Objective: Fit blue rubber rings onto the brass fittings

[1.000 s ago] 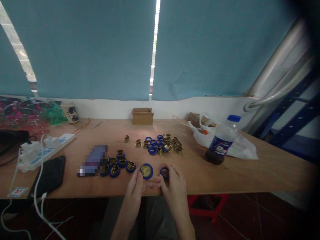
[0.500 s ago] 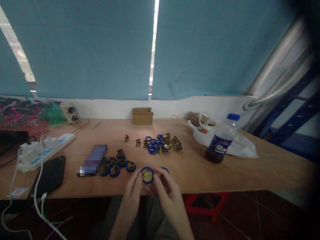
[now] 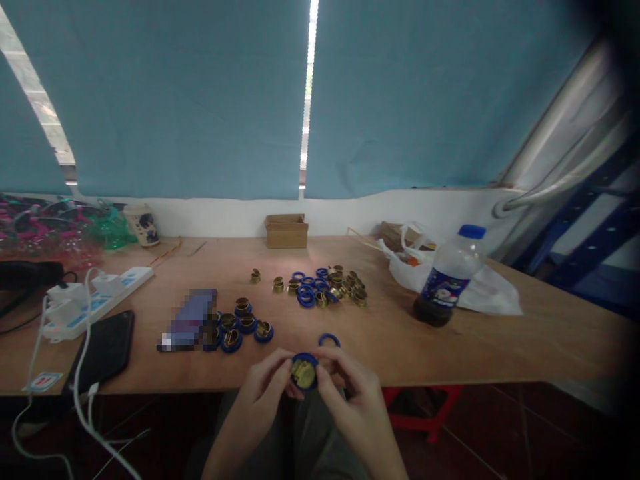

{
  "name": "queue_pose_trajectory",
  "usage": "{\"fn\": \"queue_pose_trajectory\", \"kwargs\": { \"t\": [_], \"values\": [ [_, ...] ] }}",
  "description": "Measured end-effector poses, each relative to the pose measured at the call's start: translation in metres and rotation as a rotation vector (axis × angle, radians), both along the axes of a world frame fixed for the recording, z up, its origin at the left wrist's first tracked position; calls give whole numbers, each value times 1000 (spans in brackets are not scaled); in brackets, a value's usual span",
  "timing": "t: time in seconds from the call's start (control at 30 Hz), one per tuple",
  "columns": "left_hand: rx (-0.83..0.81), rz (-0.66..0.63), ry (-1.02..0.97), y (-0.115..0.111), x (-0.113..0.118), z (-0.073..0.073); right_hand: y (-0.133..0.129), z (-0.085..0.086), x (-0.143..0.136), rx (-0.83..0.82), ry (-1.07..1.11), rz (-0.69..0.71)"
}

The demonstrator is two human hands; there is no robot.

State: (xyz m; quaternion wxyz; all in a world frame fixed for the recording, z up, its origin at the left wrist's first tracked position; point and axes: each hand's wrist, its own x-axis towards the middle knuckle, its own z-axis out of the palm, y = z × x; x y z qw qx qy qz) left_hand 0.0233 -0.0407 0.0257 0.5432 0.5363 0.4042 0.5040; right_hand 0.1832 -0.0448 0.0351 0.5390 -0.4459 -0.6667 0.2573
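Note:
Between my two hands, at the table's front edge, is a round gold metal piece with a blue ring around it (image 3: 304, 372). My left hand (image 3: 267, 387) pinches its left side, and my right hand (image 3: 347, 388) pinches the right side. Just beyond my right fingers a loose blue ring (image 3: 329, 340) lies on the table. To the left sits a group of gold pieces set in blue rings (image 3: 245, 323). Farther back are a heap of loose gold pieces (image 3: 357, 291) and a cluster of blue rings (image 3: 306, 295).
A phone with a blurred screen (image 3: 190, 320), a black device (image 3: 105, 347) and a white power strip (image 3: 100, 303) with cables lie left. A small cardboard box (image 3: 287, 232) stands at the back. On the right are a cola bottle (image 3: 445, 283) and a white plastic bag (image 3: 493, 290).
Both hands have come slightly down and toward me with the gold piece and its blue ring. The loose blue ring behind my right hand now shows more fully.

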Motion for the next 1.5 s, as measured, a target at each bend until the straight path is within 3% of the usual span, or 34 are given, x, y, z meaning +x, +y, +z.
{"fn": "queue_pose_trajectory", "kwargs": {
  "t": [0.27,0.57,0.8,0.97,1.2,1.5],
  "values": [
    [-60,-40,-105,0,-3,4,-4,-2,2,-30,29,35],
    [24,-12,-6,6,-6,0,-6,-1,2,-112,87,110],
    [65,92,19,8,-4,4,-3,-3,-5,-200,97,109],
    [83,150,35,13,-3,3,-1,-8,-7,-328,43,190],
    [-40,67,-35,11,-4,-4,8,-20,-9,-346,220,185],
    [-91,-105,-156,6,0,-4,10,-25,-9,-342,258,185]
  ]
}}
